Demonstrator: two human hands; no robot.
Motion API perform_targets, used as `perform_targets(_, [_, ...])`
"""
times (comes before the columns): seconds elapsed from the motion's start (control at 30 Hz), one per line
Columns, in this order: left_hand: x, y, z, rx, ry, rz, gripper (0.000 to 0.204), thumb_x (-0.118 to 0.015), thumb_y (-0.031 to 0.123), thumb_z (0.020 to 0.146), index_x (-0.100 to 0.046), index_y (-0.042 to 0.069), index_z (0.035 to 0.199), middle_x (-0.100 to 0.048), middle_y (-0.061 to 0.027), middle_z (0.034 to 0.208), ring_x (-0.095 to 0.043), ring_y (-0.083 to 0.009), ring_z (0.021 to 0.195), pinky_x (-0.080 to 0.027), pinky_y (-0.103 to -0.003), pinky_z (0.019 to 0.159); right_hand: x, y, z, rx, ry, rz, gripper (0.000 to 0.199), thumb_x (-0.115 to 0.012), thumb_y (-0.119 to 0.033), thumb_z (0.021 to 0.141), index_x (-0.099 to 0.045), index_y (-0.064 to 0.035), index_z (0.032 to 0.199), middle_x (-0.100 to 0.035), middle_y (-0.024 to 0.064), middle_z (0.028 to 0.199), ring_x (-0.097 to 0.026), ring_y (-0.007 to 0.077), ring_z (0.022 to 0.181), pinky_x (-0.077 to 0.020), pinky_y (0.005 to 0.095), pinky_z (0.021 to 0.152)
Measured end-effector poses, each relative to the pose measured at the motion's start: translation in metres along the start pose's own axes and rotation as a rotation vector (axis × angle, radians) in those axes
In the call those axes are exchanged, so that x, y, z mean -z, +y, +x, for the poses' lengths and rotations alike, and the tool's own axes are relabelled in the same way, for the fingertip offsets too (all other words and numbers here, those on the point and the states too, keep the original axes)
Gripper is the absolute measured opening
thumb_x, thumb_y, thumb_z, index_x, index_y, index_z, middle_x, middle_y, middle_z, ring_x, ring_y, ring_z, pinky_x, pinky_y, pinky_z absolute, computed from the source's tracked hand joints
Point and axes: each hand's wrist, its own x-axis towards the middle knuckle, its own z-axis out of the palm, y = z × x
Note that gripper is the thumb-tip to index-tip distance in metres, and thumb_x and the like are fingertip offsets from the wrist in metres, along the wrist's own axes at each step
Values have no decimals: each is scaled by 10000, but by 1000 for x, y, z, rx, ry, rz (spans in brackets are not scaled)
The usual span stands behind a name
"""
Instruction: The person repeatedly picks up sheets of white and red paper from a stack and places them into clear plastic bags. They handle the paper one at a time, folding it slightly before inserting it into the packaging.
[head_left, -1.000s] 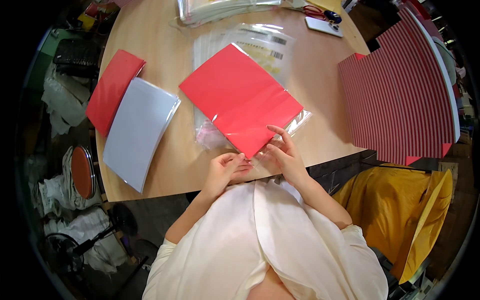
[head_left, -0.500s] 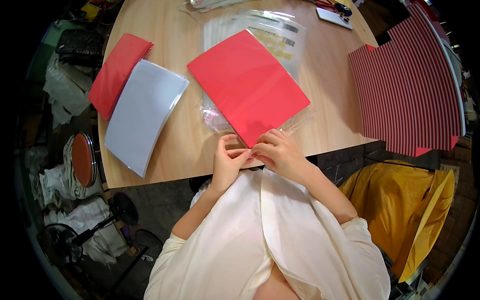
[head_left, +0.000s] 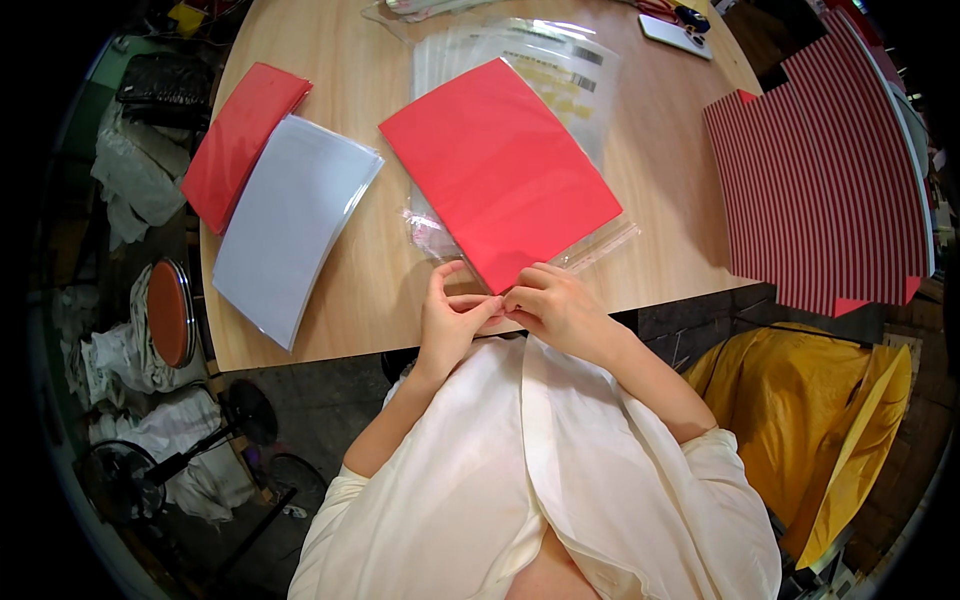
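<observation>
Red sheet (head_left: 500, 170) lies on clear bag (head_left: 600, 245) near worktop (head_left: 380, 290) near edge; left hand (head_left: 450, 325) and right hand (head_left: 560, 310), together, pinch its near corner.

Left hand (head_left: 447, 325) and right hand (head_left: 560, 310) meet, fingertips pinched together.

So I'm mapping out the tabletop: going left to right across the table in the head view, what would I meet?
Red stack → grey sheets → red sheet lying on clear bags, its near corner pinched by the left hand and right hand → striped red cardboard.
</observation>
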Motion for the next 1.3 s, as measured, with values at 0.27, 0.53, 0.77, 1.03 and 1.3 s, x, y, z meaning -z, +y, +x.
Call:
perform_targets(0.27, [29,6,2,-33,13,112,378,-692,-27,834,-469,26,1135,-703,-144,871,-697,-178,796,-577,-267,696,63,35,-90,-477,251,940,53,-594,17,904,-597,9,956,-660,85,940,-646,142,823,-540,278,714])
perform_targets(0.53, [73,5,1,-197,-133,220,134,-630,-63,838,-656,-65,969,-704,-137,939,-696,-184,852,-570,-286,771,102,108,-372,-938,1281,730,22,-594,-62,903,-603,-81,906,-596,24,765,-565,138,672,-448,265,610])
perform_targets(0.77, [57,-2,-2,-458,-38,544,172,-682,-54,799,-674,-23,967,-705,-102,898,-683,-151,828,-551,-254,734,55,136,-397,-1587,124,-383,145,-669,-91,798,-640,48,767,-634,128,618,-634,231,536,-507,355,532])
perform_targets(1.03, [60,-11,3,-997,140,893,155,-746,-11,739,-650,61,837,-533,-81,904,-540,-237,819,-459,-338,714,89,37,-81,-355,82,-61,258,-778,-98,726,-623,-50,927,-598,78,865,-605,221,786,-489,315,678])
perform_targets(1.3, [61,-6,3,-843,197,760,158,-749,8,740,-617,73,797,-505,-79,973,-482,-243,968,-414,-342,847,67,76,-40,-4,143,-144,329,-777,-90,718,-618,-80,1006,-557,76,1079,-539,283,1029,-462,384,866])
